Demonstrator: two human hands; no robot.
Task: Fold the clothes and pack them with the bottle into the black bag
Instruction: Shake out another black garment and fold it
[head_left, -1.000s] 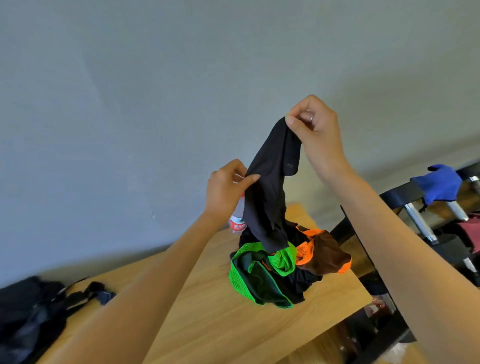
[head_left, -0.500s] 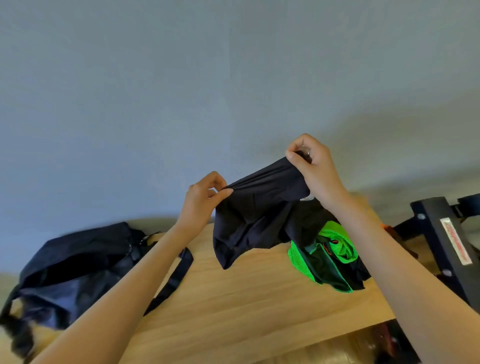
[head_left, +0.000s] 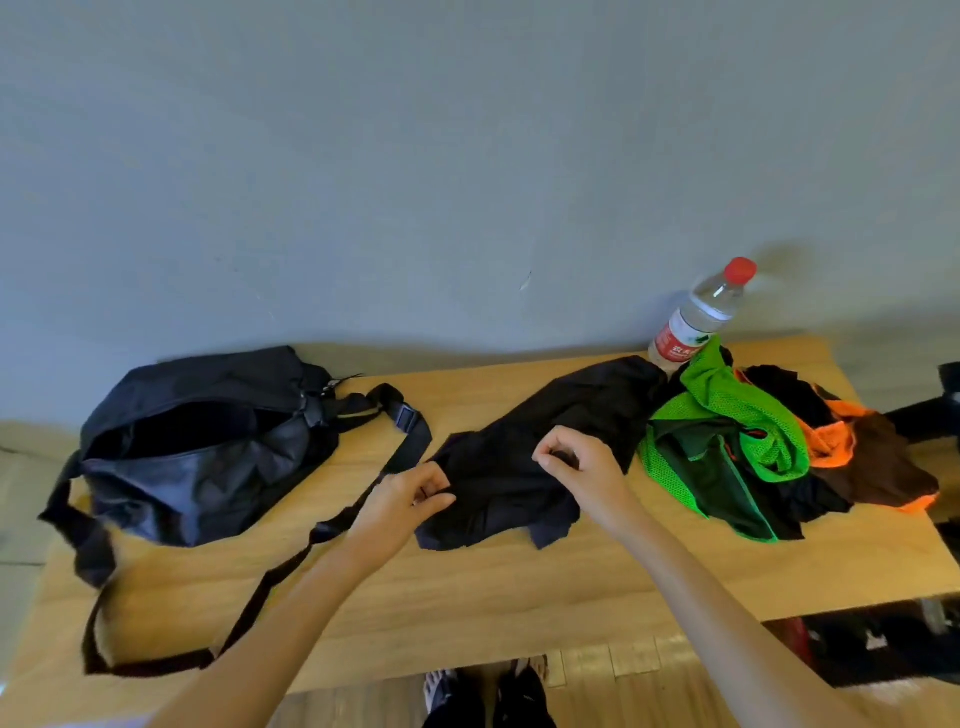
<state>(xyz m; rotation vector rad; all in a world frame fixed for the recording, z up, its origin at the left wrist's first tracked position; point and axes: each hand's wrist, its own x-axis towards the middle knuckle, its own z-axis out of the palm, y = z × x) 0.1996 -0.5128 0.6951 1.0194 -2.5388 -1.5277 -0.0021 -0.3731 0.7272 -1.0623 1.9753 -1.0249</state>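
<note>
The black garment (head_left: 540, 457) lay crumpled mid-tabletop, its long axis running from the near-left up toward the bottle (head_left: 696, 317) at the far edge. The left hand (head_left: 405, 499) pinched its near-left end and the right hand (head_left: 576, 462) pinched its middle. The open black bag (head_left: 197, 441) sat toward the tabletop's left edge, nearer the left hand.

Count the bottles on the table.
1: the bottle stands at the table's far edge by the wall, behind the clothes pile. Others could be hidden in the bag.

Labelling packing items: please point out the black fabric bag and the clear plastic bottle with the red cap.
black fabric bag (head_left: 197, 467): head view, front panel.
clear plastic bottle with the red cap (head_left: 698, 319): head view, body.
</note>
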